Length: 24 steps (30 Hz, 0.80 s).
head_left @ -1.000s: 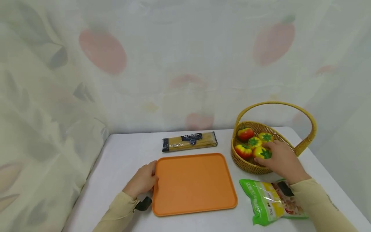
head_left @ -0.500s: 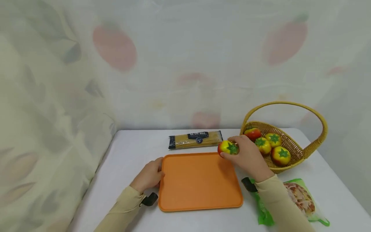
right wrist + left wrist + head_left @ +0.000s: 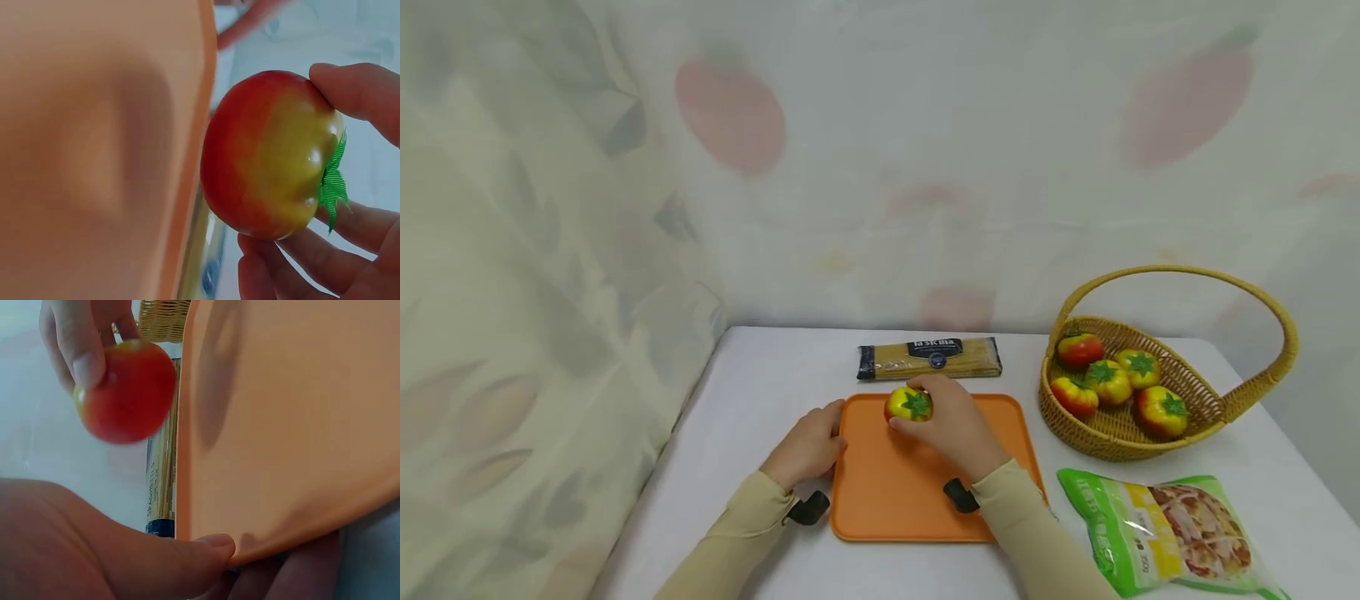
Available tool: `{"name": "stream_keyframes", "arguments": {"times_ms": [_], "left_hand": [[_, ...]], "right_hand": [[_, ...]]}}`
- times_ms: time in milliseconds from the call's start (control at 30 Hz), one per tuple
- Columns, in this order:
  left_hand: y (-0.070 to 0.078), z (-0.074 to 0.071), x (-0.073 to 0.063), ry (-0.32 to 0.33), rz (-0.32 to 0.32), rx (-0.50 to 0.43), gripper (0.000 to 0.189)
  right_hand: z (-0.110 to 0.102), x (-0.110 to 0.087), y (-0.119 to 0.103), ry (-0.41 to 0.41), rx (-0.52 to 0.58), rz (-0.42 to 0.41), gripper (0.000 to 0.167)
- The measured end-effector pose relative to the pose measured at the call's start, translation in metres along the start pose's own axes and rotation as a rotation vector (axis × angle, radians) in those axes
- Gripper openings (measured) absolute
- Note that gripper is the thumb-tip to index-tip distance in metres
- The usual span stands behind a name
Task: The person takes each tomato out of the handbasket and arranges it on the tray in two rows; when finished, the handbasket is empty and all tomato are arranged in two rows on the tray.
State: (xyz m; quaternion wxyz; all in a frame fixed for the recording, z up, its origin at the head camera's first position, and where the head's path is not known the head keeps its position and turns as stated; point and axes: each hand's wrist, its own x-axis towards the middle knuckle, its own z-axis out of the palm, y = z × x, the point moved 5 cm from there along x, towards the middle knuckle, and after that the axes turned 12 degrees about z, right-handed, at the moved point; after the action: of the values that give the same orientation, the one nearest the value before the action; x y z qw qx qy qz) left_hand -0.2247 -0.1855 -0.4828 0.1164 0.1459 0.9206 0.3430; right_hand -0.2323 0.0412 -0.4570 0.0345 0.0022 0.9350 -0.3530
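An orange tray (image 3: 898,500) lies on the white table. At its left edge my left hand (image 3: 806,447) grips the rim; in the left wrist view the thumb (image 3: 215,544) presses on top while fingers curl underneath. My right hand (image 3: 953,427) holds a red and yellow tomato (image 3: 904,403) with a green leafy top, above the tray's far left part. The right wrist view shows that tomato (image 3: 262,156) pinched between thumb and fingers. A shadow falls on the tray below it.
Right of the tray stands a wicker basket (image 3: 1093,442) with a tall handle, holding several similar tomatoes (image 3: 1108,382). A pack of spaghetti (image 3: 895,360) lies behind the tray. A green plastic food bag (image 3: 1150,533) lies at the front right.
The right hand has taken a tomato out of the basket and carried it left over the tray. The left hand stays on the tray's rim. The camera view has shifted a little.
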Motion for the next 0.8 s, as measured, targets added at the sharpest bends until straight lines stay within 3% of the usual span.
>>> {"name": "stream_keyframes", "arguments": {"times_ms": [267,800], "left_hand": [[-0.002,0.0,0.003,-0.001,-0.017,0.058,0.066],[-0.006,0.001,0.006,-0.018,-0.048,0.061,0.067]], "right_hand": [[0.027,-0.003,-0.014,0.006,-0.021,-0.013,0.065],[0.04,-0.008,-0.021,0.014,-0.095,-0.043,0.063]]}}
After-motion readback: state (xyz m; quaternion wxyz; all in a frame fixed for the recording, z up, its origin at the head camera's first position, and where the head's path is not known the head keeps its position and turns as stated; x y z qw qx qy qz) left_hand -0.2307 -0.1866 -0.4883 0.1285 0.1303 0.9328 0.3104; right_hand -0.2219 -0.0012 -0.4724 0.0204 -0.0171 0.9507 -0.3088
